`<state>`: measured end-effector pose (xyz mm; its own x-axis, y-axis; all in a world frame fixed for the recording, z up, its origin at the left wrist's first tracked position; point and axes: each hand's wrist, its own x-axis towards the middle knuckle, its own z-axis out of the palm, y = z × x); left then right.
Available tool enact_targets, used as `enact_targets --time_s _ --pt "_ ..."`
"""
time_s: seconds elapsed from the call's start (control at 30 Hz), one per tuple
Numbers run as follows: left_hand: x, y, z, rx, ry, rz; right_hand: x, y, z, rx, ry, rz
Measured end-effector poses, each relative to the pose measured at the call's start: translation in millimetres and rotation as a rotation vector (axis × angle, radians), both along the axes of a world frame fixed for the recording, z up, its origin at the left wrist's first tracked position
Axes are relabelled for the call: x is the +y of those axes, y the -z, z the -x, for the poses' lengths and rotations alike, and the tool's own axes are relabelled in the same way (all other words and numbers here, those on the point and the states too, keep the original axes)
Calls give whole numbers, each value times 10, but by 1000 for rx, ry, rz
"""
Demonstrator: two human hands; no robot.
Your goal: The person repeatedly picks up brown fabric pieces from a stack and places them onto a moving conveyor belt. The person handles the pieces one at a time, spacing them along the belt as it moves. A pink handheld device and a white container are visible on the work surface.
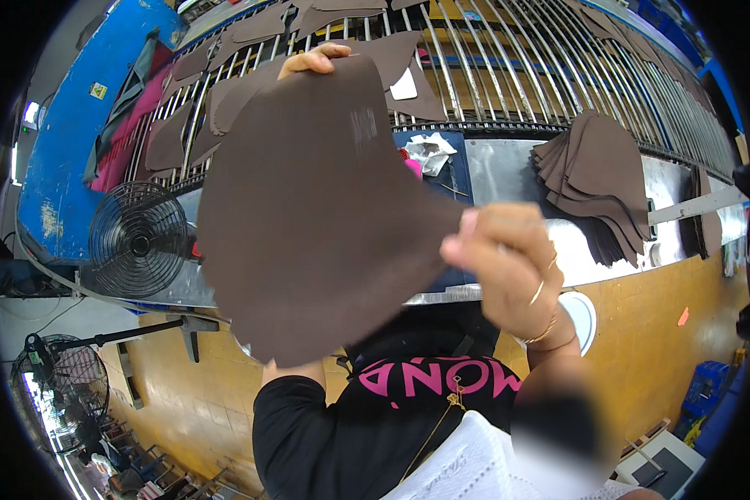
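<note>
A large dark-brown sheet piece (308,208) with a curved lower edge is held up in front of me and fills the middle of the view. My left hand (315,60) shows only its fingers, curled over the sheet's top edge; the rest is hidden behind it. At the sheet's right corner, my right hand (512,262) pinches the narrow tip between thumb and fingers, slightly blurred. Pale streaks mark the sheet near its upper right. A fanned stack of brown pieces (600,175) lies on the metal table to the right.
Behind the sheet runs a rack of metal rollers (508,67) carrying more brown pieces (246,100). A wire-caged fan (139,242) stands at the left beside a blue machine panel (67,142). Crumpled white paper (430,153) sits on a dark blue mat. Another fan (58,383) stands lower left.
</note>
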<state>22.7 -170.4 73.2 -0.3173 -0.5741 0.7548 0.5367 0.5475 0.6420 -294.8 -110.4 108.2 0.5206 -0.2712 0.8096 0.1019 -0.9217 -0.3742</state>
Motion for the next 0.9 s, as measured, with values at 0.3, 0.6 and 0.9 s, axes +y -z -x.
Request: enact_targets --time_s 0.3,0.6,0.9 --pt "445 426 109 -115 -836 -571 -733 -181 -135 -41 283 -211" --pt "1015 33 -77 -159 -1169 -594 -908 209 -198 42 271 -674" --pt "1806 -385 -307 -359 -1702 -434 -669 683 -633 161 -74 -598"
